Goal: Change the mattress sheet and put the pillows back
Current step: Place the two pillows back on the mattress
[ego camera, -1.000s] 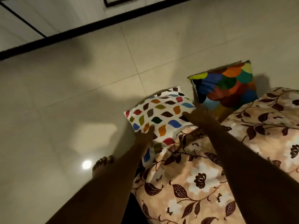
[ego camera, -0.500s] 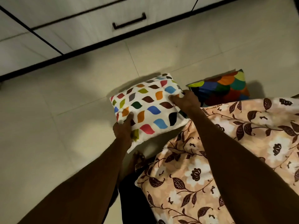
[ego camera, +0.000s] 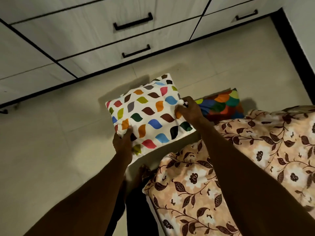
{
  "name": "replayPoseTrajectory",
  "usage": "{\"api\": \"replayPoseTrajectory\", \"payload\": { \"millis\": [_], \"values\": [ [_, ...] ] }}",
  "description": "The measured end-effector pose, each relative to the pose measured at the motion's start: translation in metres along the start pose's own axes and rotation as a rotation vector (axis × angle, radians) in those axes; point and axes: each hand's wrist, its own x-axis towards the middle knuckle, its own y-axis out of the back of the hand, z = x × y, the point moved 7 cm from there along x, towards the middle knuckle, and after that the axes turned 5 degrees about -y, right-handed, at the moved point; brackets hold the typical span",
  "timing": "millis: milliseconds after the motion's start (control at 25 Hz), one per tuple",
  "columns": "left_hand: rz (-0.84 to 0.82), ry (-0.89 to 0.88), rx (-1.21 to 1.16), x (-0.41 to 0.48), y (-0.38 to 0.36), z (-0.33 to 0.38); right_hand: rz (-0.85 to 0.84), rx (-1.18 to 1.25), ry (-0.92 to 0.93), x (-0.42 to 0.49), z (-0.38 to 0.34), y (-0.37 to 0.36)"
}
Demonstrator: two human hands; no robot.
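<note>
A white pillow (ego camera: 150,113) printed with coloured leaf shapes hangs in the air above the floor, held at both ends. My left hand (ego camera: 123,143) grips its near left corner. My right hand (ego camera: 190,110) pinches its right edge. A second pillow (ego camera: 221,104) with bright overlapping colour patches lies on the floor just beyond my right hand, against the mattress. The mattress (ego camera: 238,167) fills the lower right, covered by a peach sheet with brown leaves and white flowers.
White drawers with black handles (ego camera: 133,23) run along the back, above a dark skirting strip. Pale floor tiles (ego camera: 51,150) stretch to the left. My bare foot (ego camera: 144,171) stands beside the mattress corner. A dark door frame (ego camera: 293,53) rises at the right.
Both hands took the leaf-print pillow from the floor beside the mattress and raised it. The view tilted up, bringing the drawers into sight.
</note>
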Motion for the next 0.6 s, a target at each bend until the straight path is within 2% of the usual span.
{"api": "replayPoseTrajectory", "payload": {
  "millis": [280,600],
  "values": [
    [-0.167,-0.07,0.108,-0.061,0.003,0.033,0.081,0.329,-0.267,-0.109,0.045,0.052],
    [-0.458,-0.251,0.392,-0.189,-0.028,0.123,0.327,0.614,-0.457,-0.288,0.099,0.126]
  ]
}}
